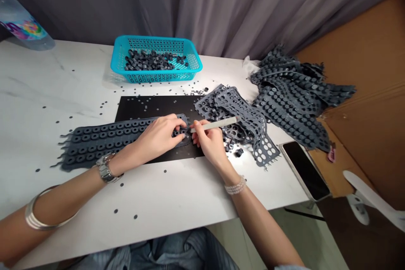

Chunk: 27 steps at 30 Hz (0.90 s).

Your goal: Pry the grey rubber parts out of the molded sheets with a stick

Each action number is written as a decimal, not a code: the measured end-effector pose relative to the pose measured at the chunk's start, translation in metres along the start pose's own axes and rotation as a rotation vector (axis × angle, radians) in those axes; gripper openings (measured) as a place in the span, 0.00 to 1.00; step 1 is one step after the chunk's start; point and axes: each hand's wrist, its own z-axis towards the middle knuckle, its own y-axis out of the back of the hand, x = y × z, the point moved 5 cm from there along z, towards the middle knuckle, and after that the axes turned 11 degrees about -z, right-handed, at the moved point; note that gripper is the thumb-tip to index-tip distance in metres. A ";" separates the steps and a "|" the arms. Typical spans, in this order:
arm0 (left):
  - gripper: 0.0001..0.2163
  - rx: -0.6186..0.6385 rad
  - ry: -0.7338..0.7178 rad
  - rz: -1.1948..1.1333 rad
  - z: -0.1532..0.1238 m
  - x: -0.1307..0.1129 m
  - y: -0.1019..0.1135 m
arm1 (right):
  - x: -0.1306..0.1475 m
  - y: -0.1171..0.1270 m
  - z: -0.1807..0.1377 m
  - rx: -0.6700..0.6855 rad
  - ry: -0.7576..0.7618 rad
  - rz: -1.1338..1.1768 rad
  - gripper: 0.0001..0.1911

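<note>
A dark grey rubber sheet [95, 139] with rows of raised rings lies on a black mat [136, 103]. My left hand [161, 135] rests over its right end, thumb and fingers closed on the rubber there. Close beside it, my right hand [209, 140] grips a pale, slim stick-like tool [223, 123], whose tip points left at the sheet's end. The exact contact between the tip and the rubber is hidden by my fingers. To the right lie punched-out rubber sheets [242, 107] with open holes, and loose rubber rings [239, 152] next to them.
Behind the mat stands a blue basket [158, 76] holding many small rubber rings. More ringed sheets [284, 97] are heaped at the back right. A phone [305, 171] lies at the table's right edge. A bottle [27, 25] stands far left. Small black discs dot the white table [79, 194].
</note>
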 end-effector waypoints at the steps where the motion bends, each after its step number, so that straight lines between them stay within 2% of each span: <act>1: 0.12 0.005 -0.008 0.034 0.000 0.000 -0.003 | 0.001 0.000 0.000 0.009 0.013 -0.023 0.21; 11: 0.11 0.024 0.026 0.191 -0.002 -0.004 -0.009 | 0.011 0.002 -0.001 0.017 0.084 -0.168 0.20; 17: 0.11 -0.011 -0.035 0.221 -0.002 -0.007 -0.013 | 0.024 -0.001 -0.004 -0.031 0.182 -0.333 0.17; 20: 0.12 -0.085 -0.076 0.031 -0.009 -0.005 -0.010 | 0.027 -0.002 -0.005 -0.052 0.173 -0.386 0.16; 22: 0.09 -0.181 -0.041 -0.154 -0.015 -0.001 -0.001 | 0.026 -0.002 -0.005 -0.054 0.141 -0.381 0.16; 25: 0.08 -0.347 0.126 -0.404 -0.023 0.011 0.016 | 0.022 -0.001 -0.003 -0.048 0.092 -0.329 0.17; 27: 0.09 -0.393 0.251 -0.683 -0.024 0.018 0.023 | 0.018 -0.001 -0.002 -0.037 0.072 -0.266 0.17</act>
